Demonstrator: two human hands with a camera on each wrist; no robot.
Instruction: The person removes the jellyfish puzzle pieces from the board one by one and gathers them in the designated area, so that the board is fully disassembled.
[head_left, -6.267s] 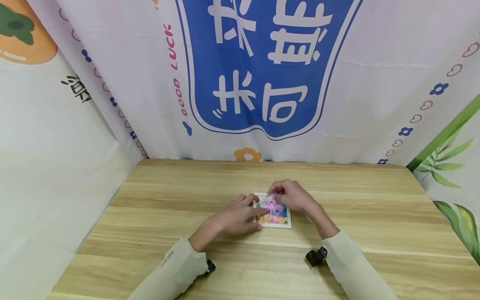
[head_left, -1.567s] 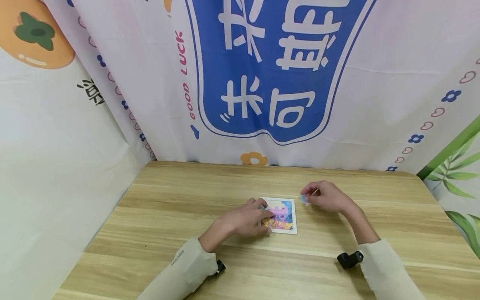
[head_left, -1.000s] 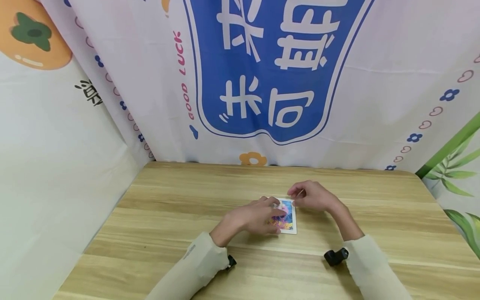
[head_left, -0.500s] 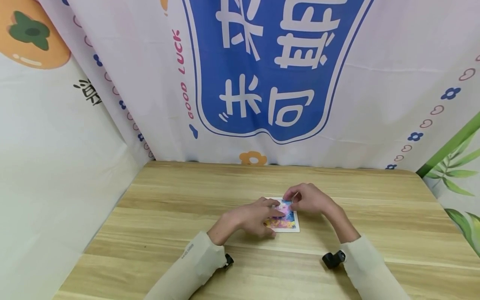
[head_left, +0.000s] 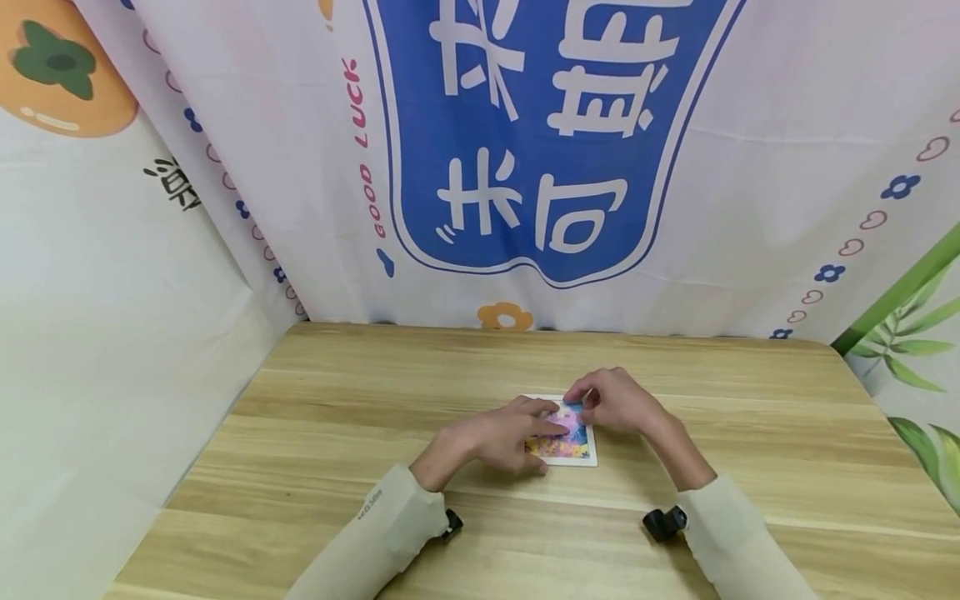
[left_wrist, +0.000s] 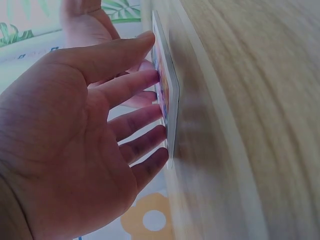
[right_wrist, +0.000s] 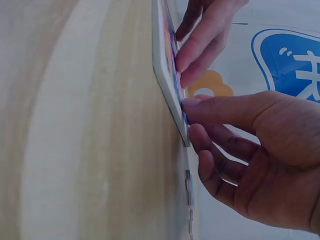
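A small jigsaw puzzle in a white frame [head_left: 592, 461] lies flat on the wooden table, its picture pink, blue and yellow. Over its left half spreads my left hand [head_left: 510, 435], fingers nearly straight, fingertips resting on the picture; the left wrist view shows this left hand [left_wrist: 90, 135] from the palm side. At the upper right corner my right hand [head_left: 618, 402] pinches a puzzle piece between thumb and index finger against the picture. The piece is mostly hidden by the fingers. In the right wrist view, the right hand's thumb [right_wrist: 220, 109] meets the puzzle's surface near the frame's corner.
Several thin puzzle pieces [right_wrist: 189, 187] lie on the table beside the frame in the right wrist view; the right hand hides them in the head view. A printed cloth [head_left: 547, 150] hangs behind the table [head_left: 360, 392]. Black wrist cameras [head_left: 663, 524] sit at the cuffs.
My right hand has carried a blue-and-pink puzzle piece leftward from beside the frame onto its upper right corner. The left hand shifted slightly right, staying on the puzzle.
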